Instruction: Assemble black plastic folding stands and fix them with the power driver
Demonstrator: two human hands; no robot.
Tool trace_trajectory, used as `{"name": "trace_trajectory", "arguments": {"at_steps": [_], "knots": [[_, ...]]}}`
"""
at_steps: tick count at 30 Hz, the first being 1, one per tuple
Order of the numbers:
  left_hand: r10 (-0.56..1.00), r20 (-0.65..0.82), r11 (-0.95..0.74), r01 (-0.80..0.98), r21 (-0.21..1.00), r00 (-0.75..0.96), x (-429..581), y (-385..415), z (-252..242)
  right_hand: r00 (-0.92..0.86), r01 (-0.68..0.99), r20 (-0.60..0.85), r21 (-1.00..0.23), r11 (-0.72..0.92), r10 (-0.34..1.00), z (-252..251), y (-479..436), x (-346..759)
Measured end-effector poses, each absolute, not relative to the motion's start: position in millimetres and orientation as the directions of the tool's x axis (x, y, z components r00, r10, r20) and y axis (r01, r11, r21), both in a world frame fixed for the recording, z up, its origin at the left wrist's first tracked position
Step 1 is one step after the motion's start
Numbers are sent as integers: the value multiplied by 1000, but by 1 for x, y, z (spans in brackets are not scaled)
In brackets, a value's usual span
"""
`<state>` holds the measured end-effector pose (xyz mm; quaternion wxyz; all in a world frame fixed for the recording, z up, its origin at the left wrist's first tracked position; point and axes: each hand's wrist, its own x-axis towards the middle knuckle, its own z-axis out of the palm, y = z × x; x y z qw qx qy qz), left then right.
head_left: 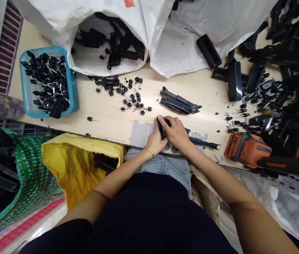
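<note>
My left hand and my right hand are closed together on a black plastic part at the table's front edge. The fingers cover much of the part. A long black piece sticks out to the right from under my right wrist; whether it joins the held part cannot be seen. Beneath the hands lies a board with round holes, beside a grey flat pad. Just beyond the hands, a pair of long black plastic pieces lies on the table.
Black-headed screws lie scattered behind the hands, and a blue basket at left holds many more. White sacks with black parts stand at the back. An orange-battery power tool and piled black parts occupy the right. A yellow sack hangs front left.
</note>
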<state>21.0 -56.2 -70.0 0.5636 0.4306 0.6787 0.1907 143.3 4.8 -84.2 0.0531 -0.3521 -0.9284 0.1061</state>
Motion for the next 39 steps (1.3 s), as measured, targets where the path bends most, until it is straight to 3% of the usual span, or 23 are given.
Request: {"name": "trace_trajectory", "arguments": {"at_steps": [4,10,15,22,24,26,29,31,34,36,39], "knots": [[785,-611,542,365,757,103,7,-56,-69,-758,644,-9,-167,746,652,-81,5,139],[813,-581,501,550,668,-35,15,-51,-65,-717,680,37,-181,710,696,-87,3,137],[844,-529,347,658,669,92,0,-48,-73,-698,693,63,-192,695,714,-89,2,136],[813,-579,240,870,430,61,-1,-43,-24,-673,701,71,-257,666,736,-90,5,132],[867,-495,137,927,349,58,-7,-39,0,-646,702,112,-299,646,755,-86,-7,132],[948,-296,-14,941,339,120,-12,-30,11,-636,685,154,-338,645,756,-79,-29,139],[891,-127,-354,843,405,436,-11,-7,-5,-689,593,127,-468,656,713,-70,-72,162],[785,-197,-478,777,409,587,-5,8,-26,-626,587,56,-624,517,778,-69,-94,186],[758,-308,-487,813,319,575,6,14,-44,-205,526,-97,-850,26,974,-75,-97,215],[785,-331,-439,847,298,524,13,2,-40,58,259,-218,-939,-225,974,-76,-82,219],[811,-326,-361,853,375,487,22,-29,-25,230,-145,-342,-938,-316,911,-67,-50,204]]}}
